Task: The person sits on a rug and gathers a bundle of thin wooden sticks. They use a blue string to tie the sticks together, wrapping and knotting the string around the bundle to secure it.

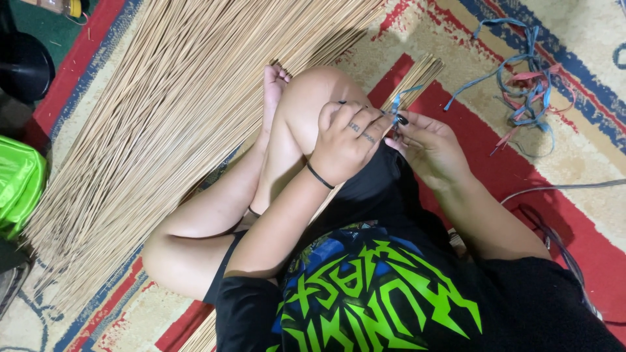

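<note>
Blue strip is pinched between both hands above the raised knee, where it is wrapped around a small bundle of thin tan sticks. The left hand is curled, with its fingers closed over the near end of the bundle and the strip; a dark band is worn on its wrist. The right hand is set just beside it, its fingertips closed on the strip at the point where the strip meets the bundle. The far end of the bundle is seen fanned out over the red part of the carpet, pointing away from the body. A large pile of loose tan sticks is laid across the carpet on the left side, touching the bare foot and running beneath the folded legs. A tangle of spare strips, blue and pink, is laid on the carpet to the right, well apart from the hands. A bright green bag is seen at the left edge, beside the pile. A grey cable is run across the carpet near the right forearm.
</note>
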